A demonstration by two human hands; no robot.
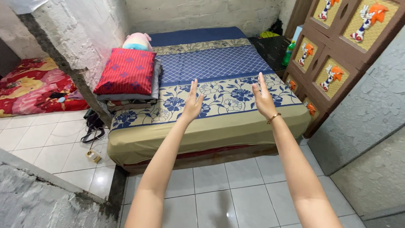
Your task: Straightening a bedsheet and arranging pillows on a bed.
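Both my arms reach forward over the white tiled floor toward a low mattress [219,122] covered with a beige and blue flowered sheet. My left hand [193,103] is raised with fingers straight and apart, holding nothing. My right hand [264,99] is held the same way, flat and empty, with a thin gold bracelet on its wrist. Both hands hover in front of the mattress's near half and touch nothing. A red patterned pillow [126,71] lies on a stack of folded bedding at the mattress's left side, with a pastel plush toy [137,42] behind it.
A rough white pillar [80,46] stands left of the bed, and a black strap [90,126] lies on the floor at its foot. A brown cabinet [337,59] with cartoon figures stands to the right, a green bottle [289,51] beside it. A red flowered mattress [29,86] lies far left.
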